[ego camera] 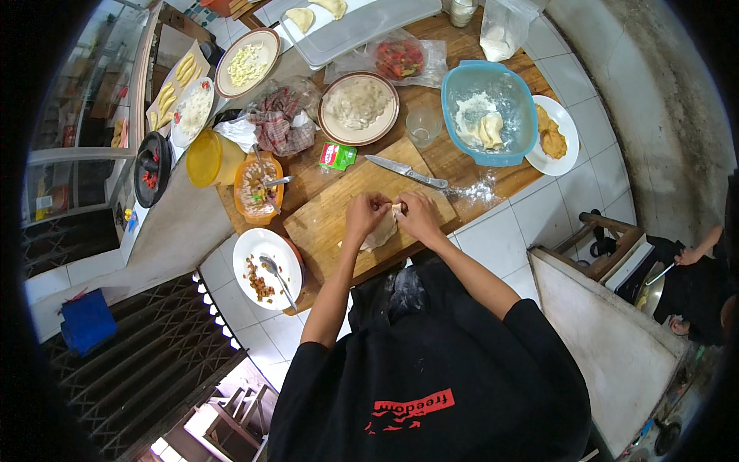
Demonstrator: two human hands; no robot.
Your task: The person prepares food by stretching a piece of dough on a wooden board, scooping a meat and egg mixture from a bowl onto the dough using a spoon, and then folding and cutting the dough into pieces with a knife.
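Observation:
Both hands meet over a thin piece of dough (381,235) on the wooden cutting board (323,231). My left hand (365,215) pinches the dough's upper edge from the left. From the right, my right hand (420,215) pinches the same edge between thumb and fingers. The dough's lower part rests on the board; the fingers hide much of its top. Whether it is folded around a filling I cannot tell. Just beyond the hands, a knife (407,171) lies across the board's far edge, with scattered flour (476,189) right of its handle.
A white plate (242,289) with diced filling and a spoon stands at left, near an orange bowl (238,199). Behind the board are a brown-rimmed plate (328,134), a glass (423,130) and a blue basin (522,115) holding dough. Another person (693,289) stirs a pan at right.

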